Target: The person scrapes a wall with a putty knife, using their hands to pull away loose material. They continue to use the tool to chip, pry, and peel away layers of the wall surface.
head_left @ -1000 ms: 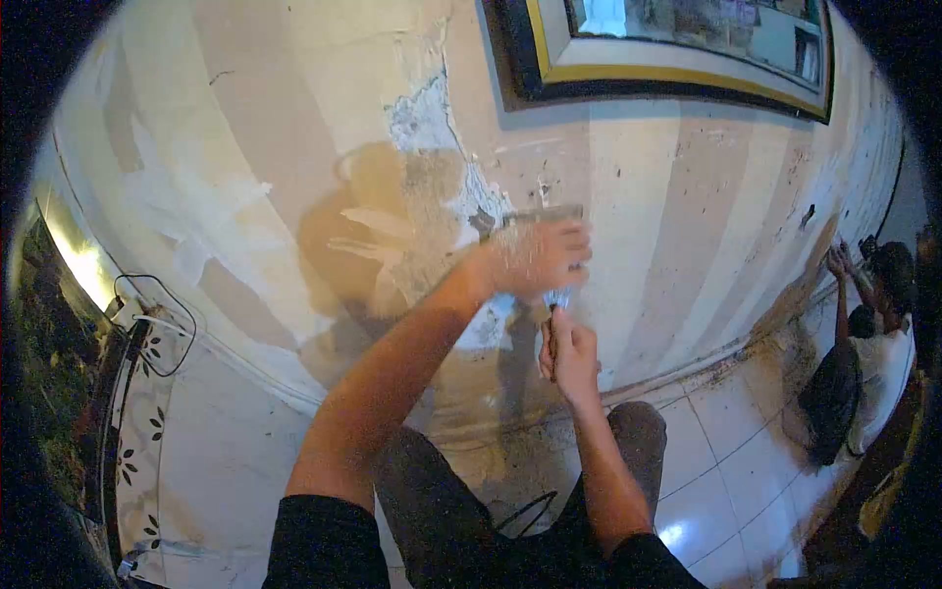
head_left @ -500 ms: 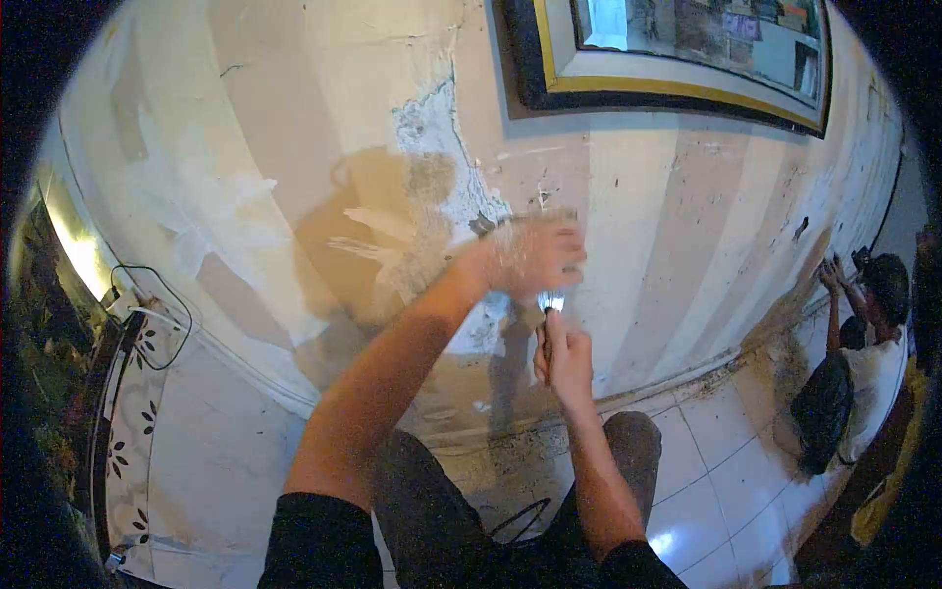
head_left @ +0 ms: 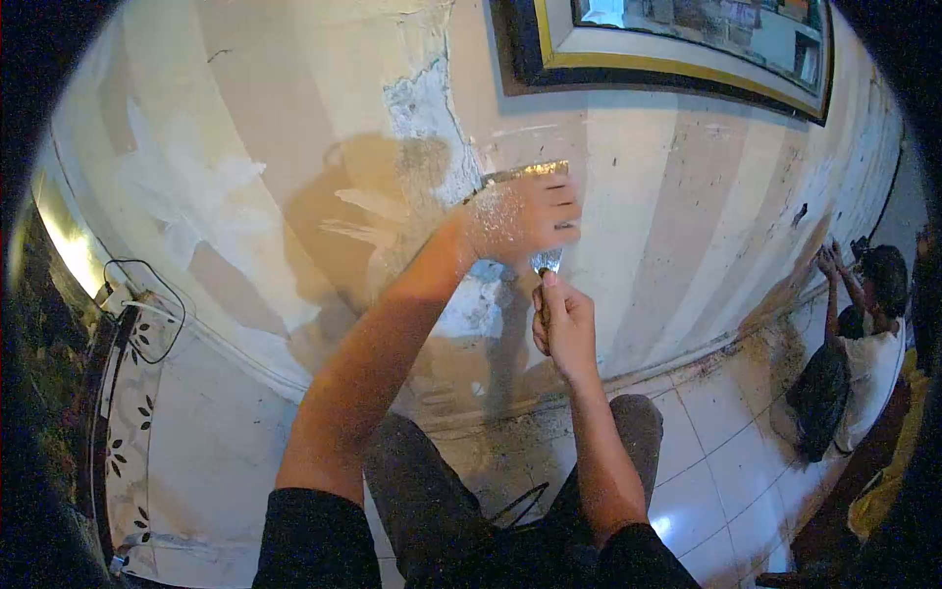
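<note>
My left hand (head_left: 520,224), speckled with white material, grips a wide flat metal scraper (head_left: 535,170) near the wall; its shiny straight edge shows above my fingers, and the rest is hidden. Just below, my right hand (head_left: 566,324) is closed round the handle of a putty knife (head_left: 548,261). Its metal blade points up toward the underside of my left hand, where the tip is covered. Behind both hands is the striped wall (head_left: 628,216), with a rough white patch (head_left: 429,106) of exposed plaster running down toward my left hand.
A framed picture (head_left: 677,74) hangs at the upper right. Another person (head_left: 854,344) crouches by the wall on the right. Debris lies on the tiled floor (head_left: 702,412) along the wall base. A black cable (head_left: 183,314) loops from a socket at left.
Both my hands have moved slightly up in the view, with the putty knife. The wide scraper's edge now shows clearly above my left hand, which was blurred before. The view has shifted a little.
</note>
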A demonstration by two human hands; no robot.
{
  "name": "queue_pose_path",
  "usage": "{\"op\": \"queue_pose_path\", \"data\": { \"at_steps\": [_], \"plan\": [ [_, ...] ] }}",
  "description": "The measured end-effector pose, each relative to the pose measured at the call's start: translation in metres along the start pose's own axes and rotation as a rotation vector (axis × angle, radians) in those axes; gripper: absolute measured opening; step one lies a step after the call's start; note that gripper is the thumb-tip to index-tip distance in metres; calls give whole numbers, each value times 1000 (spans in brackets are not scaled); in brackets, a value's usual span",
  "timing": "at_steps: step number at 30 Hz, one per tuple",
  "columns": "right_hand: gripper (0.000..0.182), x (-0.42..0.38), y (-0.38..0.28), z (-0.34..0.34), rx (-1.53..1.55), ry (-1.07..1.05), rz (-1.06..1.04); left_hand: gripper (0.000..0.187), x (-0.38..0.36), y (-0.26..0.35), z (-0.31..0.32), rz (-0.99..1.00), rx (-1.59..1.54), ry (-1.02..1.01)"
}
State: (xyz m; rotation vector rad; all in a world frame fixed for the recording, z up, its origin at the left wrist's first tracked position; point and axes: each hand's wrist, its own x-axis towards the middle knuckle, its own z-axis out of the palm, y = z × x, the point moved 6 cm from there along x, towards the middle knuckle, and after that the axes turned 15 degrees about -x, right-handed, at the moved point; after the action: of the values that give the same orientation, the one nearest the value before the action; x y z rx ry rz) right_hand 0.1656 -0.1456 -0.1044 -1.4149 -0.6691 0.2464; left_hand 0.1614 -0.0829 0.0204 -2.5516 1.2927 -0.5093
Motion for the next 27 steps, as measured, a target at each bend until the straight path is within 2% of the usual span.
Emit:
{"op": "queue_pose_path", "data": {
  "at_steps": [6, 9, 11, 13, 15, 16, 17, 19, 21, 24, 27],
  "plan": [
    [44, -4, 6, 4, -25, 6, 34, 28, -2, -4, 16, 72, 57, -30],
    [43, 7, -12, -1, 4, 26, 30, 25, 6, -11, -10, 65, 28, 35],
    [43, 8, 0, -2, 1, 16, 0, 25, 4, -7, 2, 61, 58, 10],
    [43, -1, 20, -2, -23, 31, 57, 24, 2, -3, 14, 58, 112, -12],
    [44, 0, 15, -3, -52, 17, 31, 16, 1, 10, 6, 115, 32, 167],
    [44, -3, 13, -5, -75, 19, 31, 20, 3, 5, 6, 92, 58, 63],
    [44, -3, 10, -7, -75, 26, 44, 20, 4, 1, 1, 96, 44, 64],
    [43, 5, -9, -8, -38, 10, 16, 36, 6, -6, -7, 36, 53, 46],
    [43, 6, -11, -3, -33, 23, 2, 37, 3, -7, -7, 22, 28, 63],
    [44, -2, 6, 3, -39, 12, 58, 35, -2, -4, 0, 93, 149, 77],
    [44, 7, 6, 3, -83, 25, 26, 32, -4, -5, -6, 56, 23, -21]
  ]
}}
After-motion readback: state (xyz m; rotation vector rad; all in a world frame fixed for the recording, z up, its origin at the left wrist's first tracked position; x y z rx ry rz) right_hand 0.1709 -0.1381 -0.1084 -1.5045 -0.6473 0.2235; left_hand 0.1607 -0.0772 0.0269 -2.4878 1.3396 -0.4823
